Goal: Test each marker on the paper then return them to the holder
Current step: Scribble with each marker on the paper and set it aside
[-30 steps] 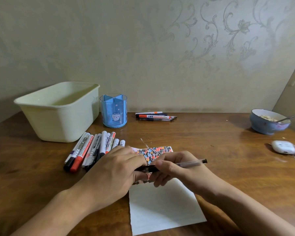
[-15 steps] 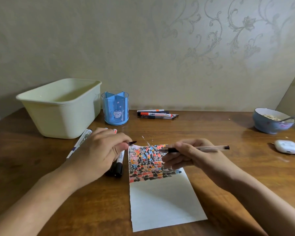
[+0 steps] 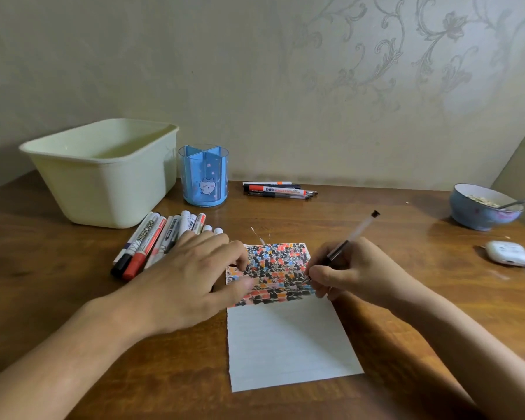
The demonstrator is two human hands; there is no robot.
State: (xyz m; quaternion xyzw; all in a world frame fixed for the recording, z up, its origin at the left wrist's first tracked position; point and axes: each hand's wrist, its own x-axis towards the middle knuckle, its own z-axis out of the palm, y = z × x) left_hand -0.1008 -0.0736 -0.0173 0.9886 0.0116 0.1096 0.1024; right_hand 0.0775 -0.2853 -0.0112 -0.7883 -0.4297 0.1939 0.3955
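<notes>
White paper (image 3: 285,338) lies nearest on the wooden table (image 3: 391,219), its far part covered in coloured marks. Right hand (image 3: 350,269) pinches a thin pen (image 3: 353,234), tip on the marks at the sheet's 2 o'clock edge. Left hand (image 3: 191,277) rests flat, fingers loosely spread, on the sheet's 10 o'clock edge. A row of markers (image 3: 152,241) lies beside it at 10 o'clock. Farther at 11 stand the blue holder (image 3: 205,177) and a cream tub (image 3: 103,174); more markers (image 3: 278,189) lie at 12.
</notes>
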